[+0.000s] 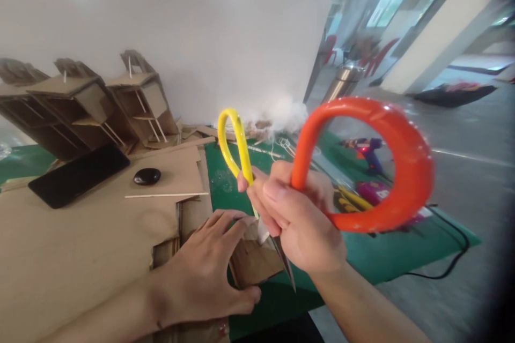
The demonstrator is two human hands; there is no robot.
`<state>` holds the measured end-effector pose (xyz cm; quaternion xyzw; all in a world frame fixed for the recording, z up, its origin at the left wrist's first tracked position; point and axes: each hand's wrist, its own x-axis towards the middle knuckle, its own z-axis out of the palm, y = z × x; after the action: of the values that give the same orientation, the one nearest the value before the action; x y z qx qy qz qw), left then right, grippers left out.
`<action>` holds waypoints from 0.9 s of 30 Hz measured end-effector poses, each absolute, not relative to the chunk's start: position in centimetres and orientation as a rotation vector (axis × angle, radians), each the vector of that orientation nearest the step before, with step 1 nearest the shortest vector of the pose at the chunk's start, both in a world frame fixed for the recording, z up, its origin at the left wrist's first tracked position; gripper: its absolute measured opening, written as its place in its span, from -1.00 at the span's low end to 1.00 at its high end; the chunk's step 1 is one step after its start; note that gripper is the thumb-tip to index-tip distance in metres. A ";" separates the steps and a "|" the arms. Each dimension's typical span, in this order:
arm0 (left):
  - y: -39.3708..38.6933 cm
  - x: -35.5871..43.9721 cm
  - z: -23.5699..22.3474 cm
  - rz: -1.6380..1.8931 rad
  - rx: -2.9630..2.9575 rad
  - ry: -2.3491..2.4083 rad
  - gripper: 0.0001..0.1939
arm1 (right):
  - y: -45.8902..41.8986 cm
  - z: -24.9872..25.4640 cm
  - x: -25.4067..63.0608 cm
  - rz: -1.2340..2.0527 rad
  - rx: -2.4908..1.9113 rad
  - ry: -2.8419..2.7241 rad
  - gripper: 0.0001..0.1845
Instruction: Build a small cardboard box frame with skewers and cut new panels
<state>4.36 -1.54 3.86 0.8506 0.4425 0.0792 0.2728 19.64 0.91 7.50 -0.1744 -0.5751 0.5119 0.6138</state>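
Observation:
My right hand (306,220) is closed around the middle of a pair of scissors. Their large orange handle loop (414,166) stands out to the right, and the yellow loop (240,144) rises on the left. Below the fist, the dark blades (287,268) point down. My left hand (205,268) reaches in from the left with thumb and fingers apart. Its fingertips are beside a small whitish piece (262,231) under the right hand; whether they touch it I cannot tell. A brown cardboard piece (255,262) lies beneath both hands, partly hidden.
Large cardboard sheet (100,241) covers the table's left side, bearing a black phone-like slab (80,174), a black mouse (147,176) and a thin stick (164,195). Cardboard structures (137,96) stand behind. Right: a blue glue gun (370,153), a steel bottle (344,83) and a black cable (454,262).

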 end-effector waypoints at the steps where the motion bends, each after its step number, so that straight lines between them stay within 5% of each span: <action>1: -1.1 4.0 4.2 0.196 2.290 1.142 -0.19 | 0.9 7.5 19.7 1.186 -0.418 -1.297 -0.52; 19: 0.6 1.7 5.1 0.259 2.290 0.823 -0.21 | 0.9 8.1 19.6 1.198 -0.396 -1.303 -0.52; 27: -2.8 3.0 2.5 0.517 2.327 1.188 -0.45 | 0.9 7.7 19.5 1.212 -0.358 -1.315 -0.54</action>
<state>3.01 -2.81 2.50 0.8488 0.4332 0.1887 0.2371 19.46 0.90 7.73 -0.1553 -0.5702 0.5253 0.6123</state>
